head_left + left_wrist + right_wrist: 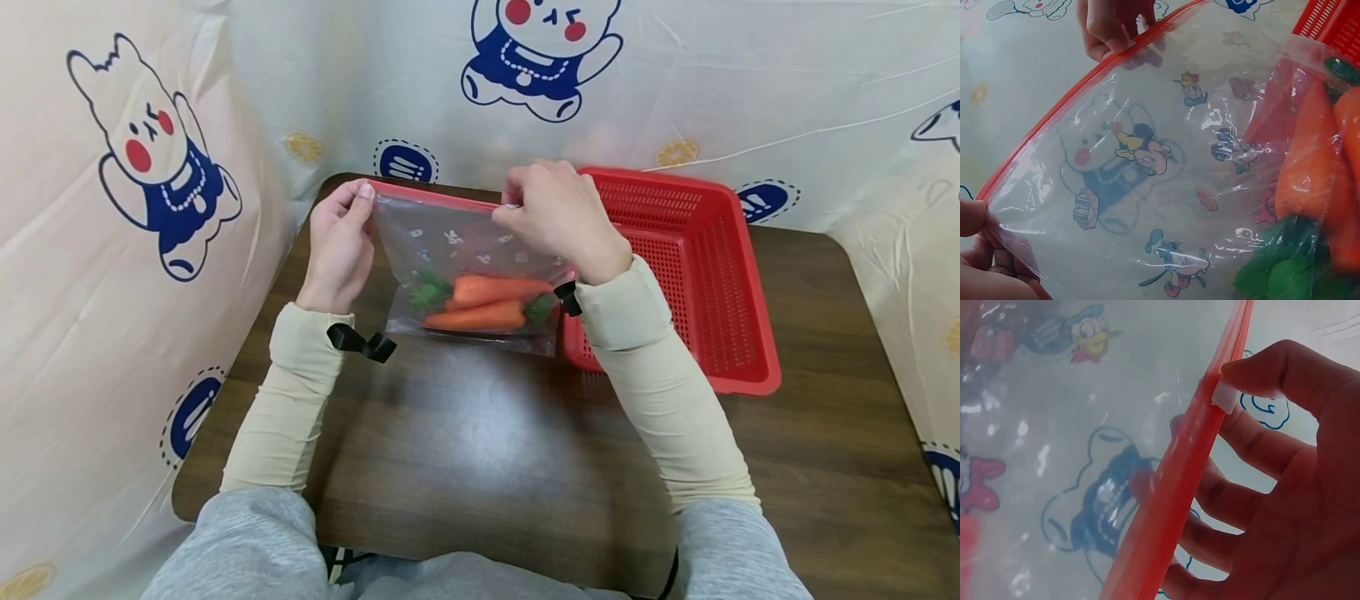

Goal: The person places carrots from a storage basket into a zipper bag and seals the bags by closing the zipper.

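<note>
A clear zipper bag (420,250) with small cartoon prints hangs upright over the table, its red zip strip (1166,487) along the top. Inside lie orange carrots (487,317) with green tops (1279,269). My left hand (337,246) pinches the bag's upper left corner between thumb and fingers. Farther right along the strip, my right hand (562,208) grips a small white slider (1225,399) between thumb and index finger. In the right wrist view the other fingers are bent behind the strip. My right hand and wrist hide the bag's upper right part in the head view.
A red plastic basket (738,275) with perforated walls stands on the dark wooden table (450,467), right beside the bag and under my right forearm. Pale curtains (300,75) printed with cartoon figures hang behind and at both sides of the table.
</note>
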{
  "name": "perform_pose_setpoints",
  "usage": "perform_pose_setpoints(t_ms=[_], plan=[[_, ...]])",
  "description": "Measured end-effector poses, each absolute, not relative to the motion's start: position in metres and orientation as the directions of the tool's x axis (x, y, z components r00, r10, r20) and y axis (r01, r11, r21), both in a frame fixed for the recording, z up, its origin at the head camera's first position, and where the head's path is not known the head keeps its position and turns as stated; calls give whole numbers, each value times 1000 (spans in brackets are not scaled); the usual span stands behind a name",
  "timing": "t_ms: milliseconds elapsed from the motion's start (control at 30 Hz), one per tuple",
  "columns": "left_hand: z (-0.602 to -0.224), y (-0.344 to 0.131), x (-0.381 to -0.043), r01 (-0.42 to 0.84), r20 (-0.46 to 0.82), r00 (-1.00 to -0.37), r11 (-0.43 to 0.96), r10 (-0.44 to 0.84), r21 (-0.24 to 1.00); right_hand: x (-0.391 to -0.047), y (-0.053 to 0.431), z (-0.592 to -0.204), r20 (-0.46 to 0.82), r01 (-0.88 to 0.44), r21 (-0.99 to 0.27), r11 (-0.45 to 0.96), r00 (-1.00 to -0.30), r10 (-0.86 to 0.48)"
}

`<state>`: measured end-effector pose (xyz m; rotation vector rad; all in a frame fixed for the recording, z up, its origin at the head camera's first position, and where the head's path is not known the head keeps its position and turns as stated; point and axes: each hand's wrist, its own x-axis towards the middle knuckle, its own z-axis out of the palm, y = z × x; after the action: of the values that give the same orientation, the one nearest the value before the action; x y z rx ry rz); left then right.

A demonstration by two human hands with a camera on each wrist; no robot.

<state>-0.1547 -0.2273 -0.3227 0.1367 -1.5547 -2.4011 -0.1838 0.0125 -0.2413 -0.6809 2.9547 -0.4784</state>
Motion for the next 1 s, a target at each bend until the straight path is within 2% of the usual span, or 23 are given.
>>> perform_pose_setpoints(t_ms=[1000], plan=[[-324,-230,-158,192,69,-949,-390,-308,901,-191,53,-245,-57,-352,-350,868,-917,-395]])
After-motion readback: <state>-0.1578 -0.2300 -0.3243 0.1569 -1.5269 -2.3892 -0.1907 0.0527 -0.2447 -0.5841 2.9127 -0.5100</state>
